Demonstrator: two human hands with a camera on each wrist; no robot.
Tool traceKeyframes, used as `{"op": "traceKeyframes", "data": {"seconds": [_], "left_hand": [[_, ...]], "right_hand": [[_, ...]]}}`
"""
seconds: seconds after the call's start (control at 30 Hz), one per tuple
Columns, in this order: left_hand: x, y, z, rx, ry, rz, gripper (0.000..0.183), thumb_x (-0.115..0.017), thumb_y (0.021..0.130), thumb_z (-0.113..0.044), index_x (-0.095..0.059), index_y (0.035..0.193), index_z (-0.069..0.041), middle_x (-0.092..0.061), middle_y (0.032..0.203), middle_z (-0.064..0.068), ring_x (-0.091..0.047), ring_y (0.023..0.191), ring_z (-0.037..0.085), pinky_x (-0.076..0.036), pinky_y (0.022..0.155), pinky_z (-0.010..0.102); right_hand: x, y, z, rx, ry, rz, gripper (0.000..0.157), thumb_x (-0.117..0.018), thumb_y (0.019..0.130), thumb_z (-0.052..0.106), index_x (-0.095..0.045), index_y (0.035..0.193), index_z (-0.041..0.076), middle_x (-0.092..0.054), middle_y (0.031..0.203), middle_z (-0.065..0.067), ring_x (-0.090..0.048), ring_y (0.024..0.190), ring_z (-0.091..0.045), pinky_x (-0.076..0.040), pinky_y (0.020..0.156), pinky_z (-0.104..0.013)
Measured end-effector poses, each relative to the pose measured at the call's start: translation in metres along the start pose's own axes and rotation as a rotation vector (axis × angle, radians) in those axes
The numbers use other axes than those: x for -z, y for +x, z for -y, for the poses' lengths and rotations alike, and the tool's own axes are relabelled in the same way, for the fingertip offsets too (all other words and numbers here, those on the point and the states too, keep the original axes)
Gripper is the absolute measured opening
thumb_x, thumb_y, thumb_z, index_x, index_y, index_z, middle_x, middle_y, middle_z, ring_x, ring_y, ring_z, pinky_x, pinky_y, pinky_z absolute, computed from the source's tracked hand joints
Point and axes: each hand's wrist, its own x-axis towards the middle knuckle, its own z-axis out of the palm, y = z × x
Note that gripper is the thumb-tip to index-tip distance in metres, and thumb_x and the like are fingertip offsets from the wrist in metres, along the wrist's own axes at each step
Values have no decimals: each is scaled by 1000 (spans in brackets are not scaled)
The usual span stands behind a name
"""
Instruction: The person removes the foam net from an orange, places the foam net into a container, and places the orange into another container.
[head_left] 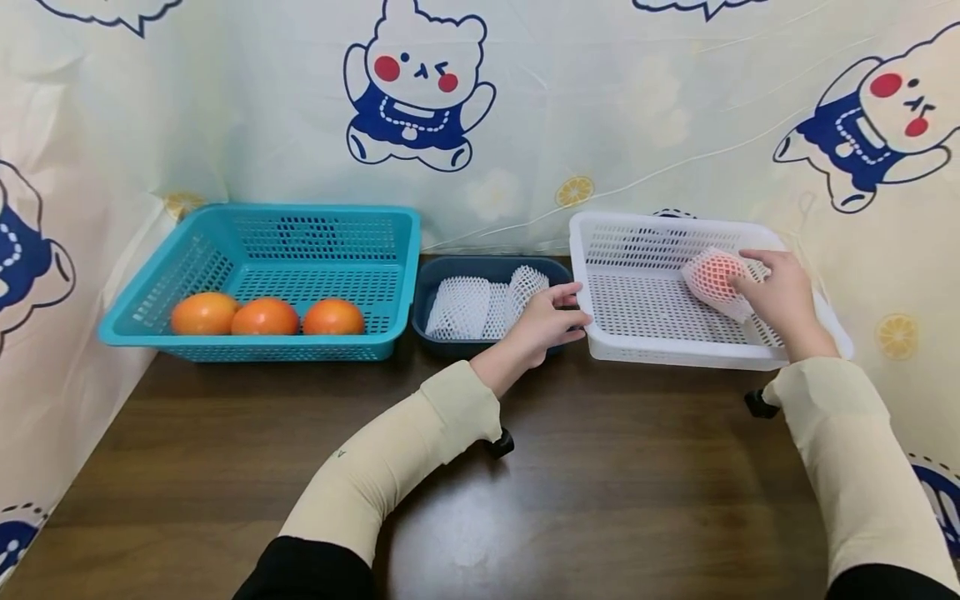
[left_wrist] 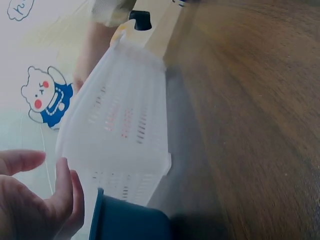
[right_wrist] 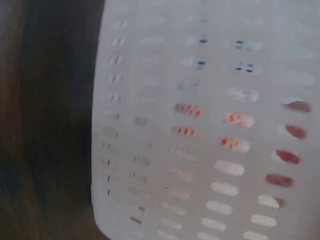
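An orange fruit in a white foam net point(head_left: 716, 282) lies in the right part of the white basket point(head_left: 667, 354). My right hand point(head_left: 783, 296) reaches over the right side of that basket, thumb at the net and fingers spread beside it. Through the basket's slots, the right wrist view shows bits of orange point(right_wrist: 235, 144). My left hand point(head_left: 543, 325) is at the white basket's left end, its fingertips right at the rim and its fingers loosely extended. Under that hand stands a dark blue bin point(head_left: 450, 348) with white foam nets point(head_left: 461, 307) inside.
A turquoise basket point(head_left: 258, 342) stands on the left, with a row of 3 orange fruits point(head_left: 270, 317) in it. All the containers line the back of the brown wooden table point(head_left: 585, 475). Behind them hangs a cartoon-printed cloth point(head_left: 525, 108).
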Motion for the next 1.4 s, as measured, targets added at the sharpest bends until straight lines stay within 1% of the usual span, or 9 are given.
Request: {"op": "traceKeyframes", "data": {"seconds": [0.2, 0.47, 0.8, 0.9, 1.0, 1.1, 1.23, 1.3, 1.4], "left_hand": [[-1, 2, 2, -38, 63, -5, 71, -61, 93, 15, -40, 157, -7, -47, 140, 16, -64, 105, 25, -57, 91, 36], [0, 1, 3, -13, 83, 3, 75, -61, 94, 15, -33, 160, -9, -44, 148, 17, -64, 106, 23, -56, 92, 34], [0, 0, 1, -14, 90, 10, 74, -60, 94, 16, -34, 160, -8, -42, 151, 18, -65, 110, 26, -56, 92, 34], [-1, 0, 0, -12, 89, 10, 74, -60, 94, 16, -33, 160, -8, -42, 152, 18, -65, 110, 26, -56, 92, 34], [-1, 0, 0, -12, 91, 6, 74, -60, 94, 16, -34, 159, -8, -42, 151, 18, -65, 109, 26, -56, 91, 33], [-2, 0, 1, -13, 91, 4, 74, -60, 94, 16, -35, 159, -8, -42, 151, 18, -65, 109, 26, -56, 91, 33], [-2, 0, 2, -14, 91, 13, 74, -60, 94, 16, -34, 159, -8, -41, 152, 19, -65, 111, 27, -56, 91, 33], [-2, 1, 2, -12, 92, 17, 74, -60, 95, 16, -33, 159, -8, -41, 153, 19, -65, 111, 27, -56, 92, 33], [-2, 1, 2, -10, 87, 19, 74, -60, 95, 16, -33, 159, -8, -41, 152, 19, -65, 110, 26, -56, 92, 33]], "right_hand": [[-7, 8, -6, -30, -94, 130, 69, -59, 102, 18, -26, 154, -13, -12, 157, -43, -14, 144, -60, -14, 116, -67], [-13, 12, -7, 14, -155, 279, 74, -61, 100, 14, -20, 151, -19, -22, 150, -47, -19, 139, -63, -15, 116, -67], [-13, 7, -7, 44, -177, 222, 65, -62, 97, 12, -34, 147, -19, -29, 145, -48, -27, 135, -64, -20, 112, -69], [-11, 6, -4, 45, -168, 175, 64, -62, 99, 13, -34, 147, -18, -42, 136, -44, -40, 124, -60, -31, 105, -69], [-10, 5, -2, 50, -174, 153, 68, -63, 99, 17, -31, 149, -18, -53, 117, -39, -52, 104, -52, -41, 90, -64], [-10, 4, 0, 43, -196, 168, 69, -66, 99, 23, -37, 147, -17, -52, 112, -37, -49, 102, -50, -41, 87, -61], [-11, 3, 2, 54, -199, 174, 59, -75, 93, 25, -52, 131, -14, -40, 127, -42, -38, 117, -56, -34, 97, -67], [-12, 3, 4, 66, -187, 183, 58, -79, 89, 25, -50, 121, -15, -37, 129, -42, -37, 116, -56, -33, 98, -68], [-13, 4, 9, 51, -165, 246, 67, -81, 88, 26, -43, 124, -15, -39, 125, -41, -40, 112, -53, -36, 96, -66]]}}
